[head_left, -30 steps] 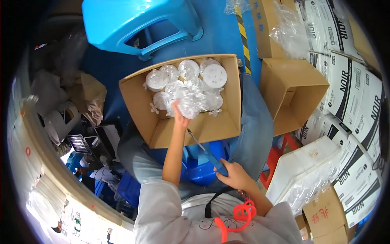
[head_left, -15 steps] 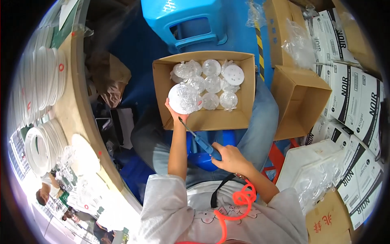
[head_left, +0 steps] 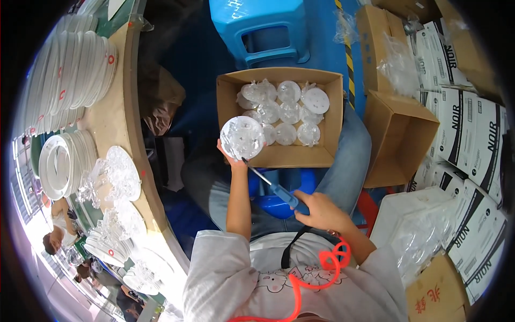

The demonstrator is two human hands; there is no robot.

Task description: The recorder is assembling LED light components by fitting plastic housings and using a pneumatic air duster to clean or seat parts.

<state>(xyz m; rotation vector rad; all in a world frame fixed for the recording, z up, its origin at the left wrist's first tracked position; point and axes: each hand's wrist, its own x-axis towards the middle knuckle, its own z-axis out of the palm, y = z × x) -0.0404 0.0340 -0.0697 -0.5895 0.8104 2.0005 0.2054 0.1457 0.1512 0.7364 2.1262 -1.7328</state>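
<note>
Item: clear disc (head_left: 242, 137), round, transparent plastic with small studs on its face. Held up by the left hand (head_left: 232, 159), fingers grasping its lower rim, just beside the near left corner of the box (head_left: 279, 155) and over the lap.

Item: tool (head_left: 273, 188), thin metal shaft with blue handle. Right hand (head_left: 316, 210) clenched round the handle; the tip pointed at the disc's lower edge, touching or nearly so, which could not be told.

Step in hand, as judged: working one disc with the tool tip while it was held clear of the box. The next move would call for a steady left grip and a fine aim of the tip at a stud or hole in the disc.

Count: one open cardboard box on the lap, holding about ten more clear discs, overlapped, so the tally is uncertain. One empty box (head_left: 399, 137) to the right, well apart. One blue stool (head_left: 268, 27) beyond the box. One orange coiled cord (head_left: 322, 271) at the chest.

On the surface (head_left: 115, 121) to the left: two stacks of white plates (head_left: 70, 75), number in each not countable, and several clear parts (head_left: 120, 174) lying loose near its edge.
</note>
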